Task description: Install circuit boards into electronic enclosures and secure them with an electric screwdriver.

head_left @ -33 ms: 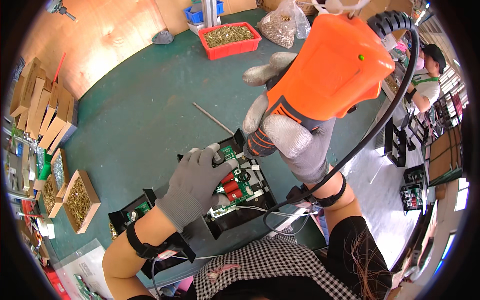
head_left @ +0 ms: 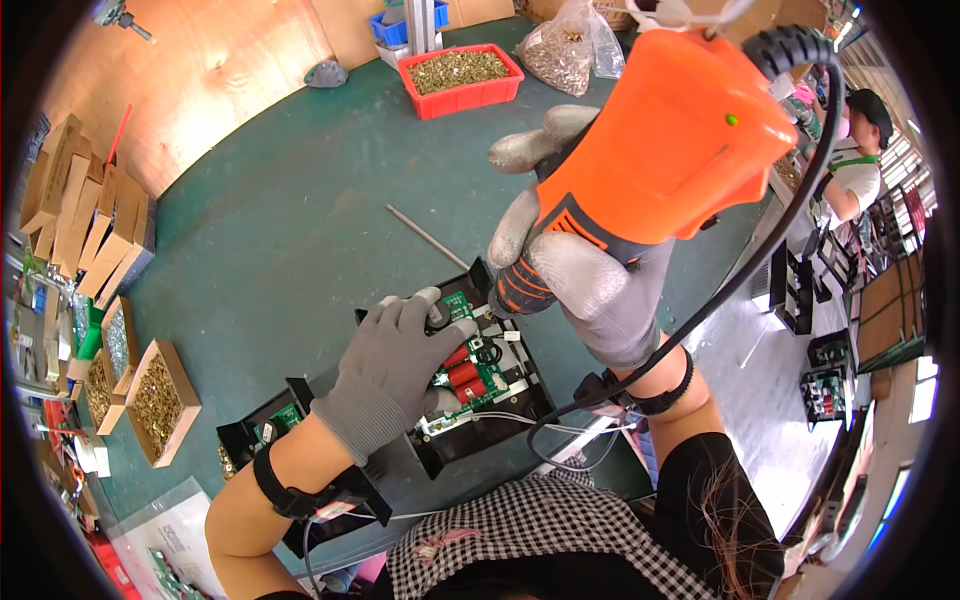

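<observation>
My right hand (head_left: 600, 285), in a grey glove with pale fingertips, is wrapped round an orange and black electric screwdriver (head_left: 680, 140). Its ringed nose points down at the upper edge of a green circuit board (head_left: 490, 376); the hand and tool hide where the bit meets it. The board carries red cylindrical parts and lies in a black open housing (head_left: 520, 415). Across the board's left side lies my gloved left hand (head_left: 395, 355), thumb and forefinger apart, holding it down. Pale wires (head_left: 500, 414) run out of the housing to the right.
A thin metal rod (head_left: 428, 238) lies beyond the housing. At the back stand a red bin (head_left: 462, 100) of small brass-coloured parts and a plastic bag (head_left: 565, 50). Cardboard trays (head_left: 158, 405) sit left. The screwdriver's black cable (head_left: 745, 270) loops over my right forearm. Another person (head_left: 855, 165) is at far right.
The screwdriver's body has tilted very slightly to the right, with my right hand on it. My left hand and the board stay in place.
</observation>
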Available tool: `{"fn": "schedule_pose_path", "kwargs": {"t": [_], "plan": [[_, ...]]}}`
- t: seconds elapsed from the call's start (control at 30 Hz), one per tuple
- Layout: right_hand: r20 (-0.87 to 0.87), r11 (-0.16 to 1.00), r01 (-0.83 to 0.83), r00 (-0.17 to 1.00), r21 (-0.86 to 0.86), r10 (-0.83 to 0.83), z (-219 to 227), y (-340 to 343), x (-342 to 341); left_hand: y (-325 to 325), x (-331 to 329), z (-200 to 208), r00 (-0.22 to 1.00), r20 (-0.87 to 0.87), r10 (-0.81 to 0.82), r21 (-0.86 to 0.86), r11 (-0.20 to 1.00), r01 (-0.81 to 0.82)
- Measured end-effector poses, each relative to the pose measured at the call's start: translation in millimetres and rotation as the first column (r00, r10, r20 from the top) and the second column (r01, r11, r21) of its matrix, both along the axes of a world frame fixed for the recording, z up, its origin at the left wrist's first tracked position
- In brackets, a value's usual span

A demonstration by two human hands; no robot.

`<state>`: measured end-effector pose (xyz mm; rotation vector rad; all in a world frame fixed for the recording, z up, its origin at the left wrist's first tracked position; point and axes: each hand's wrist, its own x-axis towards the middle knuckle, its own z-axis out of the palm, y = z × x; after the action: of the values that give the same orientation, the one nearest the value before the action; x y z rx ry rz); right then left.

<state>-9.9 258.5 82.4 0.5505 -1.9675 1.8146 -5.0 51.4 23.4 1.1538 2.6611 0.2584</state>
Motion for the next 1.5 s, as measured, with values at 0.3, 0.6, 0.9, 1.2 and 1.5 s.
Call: {"fn": "schedule_pose_path", "kwargs": {"t": [0.3, 0.6, 0.9, 1.2, 1.5], "plan": [[0.000, 1.000, -0.017, 1.000, 0.019, 0.017, 3, -10, -3, -1, 0, 3, 0.999, -0.046, -0.023, -0.129, 0.992, 0.017], [-0.037, 0.996, -0.057, 0.998, 0.064, 0.060, 3, -13, -7, -2, 0, -1, 1.000, -0.001, -0.010, -0.082, 0.997, 0.009], [-0.082, 0.969, 0.012, 0.997, 0.248, 0.009, -2, -11, -2, -1, -1, -4, 0.997, -0.071, -0.030, -0.110, 0.994, 0.022], [-0.033, 0.997, -0.077, 0.996, 0.003, 0.077, 14, -18, -2, -13, -14, 3, 0.993, 0.115, -0.026, -0.087, 0.996, 0.037], [-0.031, 0.963, -0.095, 0.995, -0.252, 0.090, 22, -12, 17, 6, -30, 15, 0.992, -0.112, -0.064, 0.238, 0.967, 0.089]]}}
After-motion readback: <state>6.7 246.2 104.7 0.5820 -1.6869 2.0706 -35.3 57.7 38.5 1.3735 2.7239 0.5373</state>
